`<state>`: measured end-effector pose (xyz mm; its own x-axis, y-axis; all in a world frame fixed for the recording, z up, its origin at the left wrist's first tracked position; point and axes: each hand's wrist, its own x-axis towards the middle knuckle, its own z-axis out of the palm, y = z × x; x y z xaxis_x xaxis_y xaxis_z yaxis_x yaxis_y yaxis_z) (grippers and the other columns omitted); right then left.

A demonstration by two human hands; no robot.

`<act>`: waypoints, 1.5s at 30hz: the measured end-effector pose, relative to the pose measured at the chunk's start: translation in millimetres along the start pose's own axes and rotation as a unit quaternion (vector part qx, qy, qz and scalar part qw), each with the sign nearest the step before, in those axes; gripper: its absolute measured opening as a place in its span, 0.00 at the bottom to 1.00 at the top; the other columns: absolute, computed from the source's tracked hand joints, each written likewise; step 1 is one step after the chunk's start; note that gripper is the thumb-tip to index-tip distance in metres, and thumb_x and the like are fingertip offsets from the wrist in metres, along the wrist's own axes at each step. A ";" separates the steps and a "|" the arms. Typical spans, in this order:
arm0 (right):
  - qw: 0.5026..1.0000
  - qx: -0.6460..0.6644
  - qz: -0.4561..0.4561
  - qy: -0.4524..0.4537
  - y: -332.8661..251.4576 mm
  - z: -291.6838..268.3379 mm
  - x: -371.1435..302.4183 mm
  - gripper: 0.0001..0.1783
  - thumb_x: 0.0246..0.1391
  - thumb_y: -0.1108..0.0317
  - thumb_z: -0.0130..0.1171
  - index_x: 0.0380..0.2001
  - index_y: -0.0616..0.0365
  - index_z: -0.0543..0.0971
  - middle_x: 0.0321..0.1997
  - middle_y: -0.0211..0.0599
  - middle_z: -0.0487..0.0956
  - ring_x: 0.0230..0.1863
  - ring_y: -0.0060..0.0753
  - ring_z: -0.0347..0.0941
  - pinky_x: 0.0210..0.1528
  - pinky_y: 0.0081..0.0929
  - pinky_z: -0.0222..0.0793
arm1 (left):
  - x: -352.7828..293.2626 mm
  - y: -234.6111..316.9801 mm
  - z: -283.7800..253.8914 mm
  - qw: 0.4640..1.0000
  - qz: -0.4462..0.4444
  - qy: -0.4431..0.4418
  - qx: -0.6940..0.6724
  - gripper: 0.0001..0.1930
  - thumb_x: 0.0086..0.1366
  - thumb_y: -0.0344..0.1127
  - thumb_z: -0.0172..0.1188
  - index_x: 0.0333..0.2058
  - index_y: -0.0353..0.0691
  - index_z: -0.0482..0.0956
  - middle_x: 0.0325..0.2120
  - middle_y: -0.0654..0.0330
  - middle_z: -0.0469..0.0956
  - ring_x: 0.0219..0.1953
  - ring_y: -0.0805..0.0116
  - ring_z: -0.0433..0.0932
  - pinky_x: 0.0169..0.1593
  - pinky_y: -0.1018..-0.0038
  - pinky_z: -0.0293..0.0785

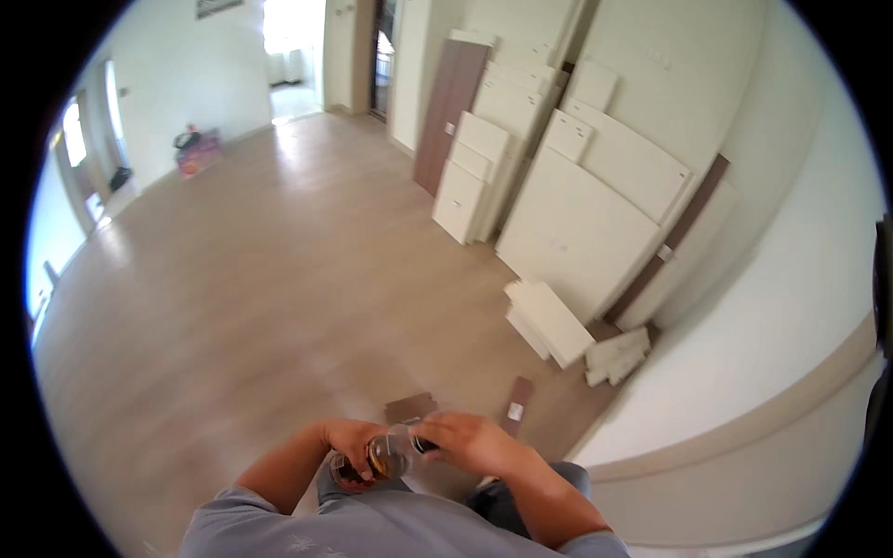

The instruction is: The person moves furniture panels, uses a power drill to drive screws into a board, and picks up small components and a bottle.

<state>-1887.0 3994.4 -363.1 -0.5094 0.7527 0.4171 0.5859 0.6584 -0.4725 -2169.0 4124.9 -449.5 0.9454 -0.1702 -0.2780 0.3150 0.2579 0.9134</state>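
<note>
Close to my body, my left hand [353, 445] is wrapped round a clear bottle [394, 450] with something amber and dark inside it. The bottle is tilted, its top toward the right. At that end my right hand [463, 435] is closed, fingers bent over a small dark round piece [424, 445] that looks like a cap. Whether this piece touches the bottle I cannot tell. Below the bottle are my grey shirt and dark trousers.
Large white panels [595, 228] lean against the right wall beside a brown panel [453, 110]. Smaller white boards [549, 321] lie at their foot. Two brown strips, one [516, 404] with a pale label, rest on the wooden floor [251, 307]. A pink box [200, 153] stands far left.
</note>
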 end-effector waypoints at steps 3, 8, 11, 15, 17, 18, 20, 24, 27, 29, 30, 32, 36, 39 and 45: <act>0.995 0.092 -0.038 0.020 -26.2 -18.2 7.1 0.30 0.53 0.72 0.74 0.60 0.53 0.80 0.60 0.46 0.82 0.56 0.51 0.83 0.54 0.40 0.83 | -26.3 19.4 16.8 0.998 0.033 0.015 0.054 0.50 0.47 0.30 0.85 0.69 0.36 0.67 0.57 0.59 0.79 0.59 0.67 0.76 0.66 0.67 0.72; 0.964 0.100 0.087 0.232 -6.3 -53.6 -4.7 0.26 0.56 0.81 0.69 0.58 0.55 0.80 0.60 0.48 0.81 0.52 0.50 0.83 0.52 0.37 0.82 | -39.3 101.6 41.0 0.996 0.066 0.044 -0.033 0.43 0.49 0.31 0.85 0.63 0.35 0.71 0.46 0.57 0.84 0.51 0.66 0.81 0.56 0.66 0.79; 0.939 0.073 0.140 0.304 40.5 -37.8 -5.8 0.26 0.55 0.82 0.69 0.58 0.57 0.80 0.57 0.47 0.82 0.50 0.47 0.84 0.51 0.35 0.81 | -39.3 170.3 58.4 0.945 0.197 0.171 0.198 0.43 0.44 0.31 0.87 0.60 0.36 0.76 0.52 0.49 0.82 0.55 0.57 0.81 0.56 0.61 0.78; 0.955 0.034 0.162 0.247 59.2 -25.7 -6.2 0.25 0.55 0.81 0.69 0.57 0.56 0.80 0.56 0.48 0.82 0.53 0.52 0.82 0.54 0.39 0.80 | -32.4 252.1 98.0 0.805 0.371 0.287 0.365 0.48 0.44 0.37 0.88 0.64 0.36 0.72 0.54 0.54 0.80 0.55 0.59 0.81 0.59 0.64 0.77; 0.962 0.039 0.177 0.203 68.6 -15.2 -3.5 0.24 0.56 0.79 0.69 0.56 0.55 0.80 0.57 0.48 0.82 0.56 0.55 0.81 0.56 0.42 0.80 | -40.8 274.9 109.6 0.766 0.400 0.299 0.405 0.50 0.43 0.40 0.88 0.65 0.35 0.72 0.56 0.52 0.79 0.56 0.56 0.81 0.60 0.63 0.77; 0.963 0.039 0.196 0.178 72.9 -10.6 -4.4 0.24 0.56 0.78 0.69 0.56 0.55 0.80 0.57 0.48 0.82 0.57 0.55 0.80 0.57 0.43 0.79 | -43.5 287.1 113.6 0.741 0.414 0.299 0.436 0.51 0.43 0.41 0.88 0.65 0.35 0.72 0.57 0.52 0.79 0.57 0.54 0.81 0.60 0.62 0.77; 0.957 0.073 0.225 0.167 99.7 7.6 -7.8 0.23 0.57 0.74 0.69 0.57 0.54 0.80 0.57 0.47 0.82 0.58 0.55 0.80 0.59 0.44 0.78 | -51.6 316.0 125.3 0.669 0.431 0.284 0.535 0.49 0.44 0.41 0.87 0.65 0.35 0.72 0.57 0.50 0.79 0.57 0.51 0.81 0.60 0.60 0.77; 0.967 0.021 0.196 0.159 100.7 7.5 6.5 0.24 0.58 0.71 0.69 0.58 0.52 0.80 0.59 0.46 0.82 0.60 0.55 0.78 0.63 0.45 0.74 | -69.9 350.1 157.0 0.551 0.432 0.289 0.653 0.42 0.50 0.36 0.81 0.64 0.35 0.73 0.56 0.49 0.80 0.55 0.48 0.82 0.59 0.57 0.77; 0.970 -0.001 0.210 0.123 106.3 12.3 12.3 0.23 0.60 0.69 0.69 0.59 0.51 0.80 0.61 0.46 0.81 0.62 0.55 0.77 0.65 0.45 0.73 | -79.8 362.4 165.8 0.502 0.443 0.271 0.691 0.37 0.52 0.31 0.77 0.62 0.36 0.74 0.53 0.51 0.82 0.53 0.49 0.83 0.57 0.55 0.77; 0.966 0.026 0.228 0.117 122.4 26.6 14.4 0.23 0.61 0.67 0.68 0.60 0.51 0.80 0.62 0.45 0.81 0.63 0.53 0.76 0.66 0.45 0.73 | -87.5 372.9 178.1 0.486 0.444 0.262 0.705 0.35 0.52 0.28 0.75 0.61 0.37 0.75 0.51 0.52 0.83 0.51 0.51 0.83 0.56 0.55 0.77; 0.964 0.038 0.237 0.115 125.8 30.3 16.6 0.23 0.62 0.66 0.68 0.60 0.50 0.80 0.62 0.45 0.81 0.63 0.53 0.76 0.66 0.45 0.72 | -89.6 375.2 185.2 0.470 0.450 0.270 0.710 0.34 0.53 0.28 0.75 0.61 0.38 0.76 0.50 0.52 0.83 0.51 0.51 0.83 0.56 0.56 0.78; 0.966 0.024 0.236 0.105 131.0 34.1 16.1 0.23 0.63 0.66 0.68 0.61 0.50 0.80 0.63 0.44 0.81 0.64 0.52 0.76 0.66 0.45 0.72 | -90.9 379.4 198.6 0.437 0.462 0.285 0.717 0.32 0.54 0.29 0.76 0.59 0.38 0.77 0.49 0.53 0.83 0.50 0.53 0.84 0.55 0.57 0.78; 0.969 -0.006 0.234 0.075 120.7 32.7 26.3 0.24 0.62 0.65 0.68 0.61 0.49 0.80 0.63 0.43 0.81 0.64 0.52 0.76 0.67 0.43 0.73 | -101.1 386.2 214.2 0.388 0.457 0.313 0.737 0.27 0.56 0.31 0.77 0.55 0.39 0.81 0.48 0.55 0.83 0.48 0.55 0.84 0.53 0.59 0.79; 0.973 0.008 0.216 0.080 123.1 32.8 29.5 0.24 0.62 0.64 0.68 0.61 0.49 0.80 0.63 0.42 0.81 0.65 0.51 0.75 0.67 0.43 0.72 | -109.1 399.1 226.4 0.347 0.451 0.318 0.758 0.23 0.59 0.32 0.76 0.53 0.39 0.83 0.48 0.56 0.83 0.47 0.56 0.84 0.52 0.59 0.80; 0.971 0.014 0.231 0.064 119.8 24.8 32.6 0.25 0.62 0.65 0.68 0.62 0.49 0.80 0.64 0.43 0.81 0.66 0.49 0.75 0.69 0.43 0.70 | -119.6 410.2 243.2 0.318 0.415 0.336 0.784 0.16 0.70 0.37 0.69 0.52 0.48 0.74 0.51 0.52 0.84 0.51 0.49 0.86 0.63 0.49 0.75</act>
<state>-1849.1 4098.0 -425.3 -0.1120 0.9622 0.2483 0.7155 0.2515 -0.6518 -2173.2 4019.8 30.7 0.6188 -0.2847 0.7322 0.0037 -0.9309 -0.3652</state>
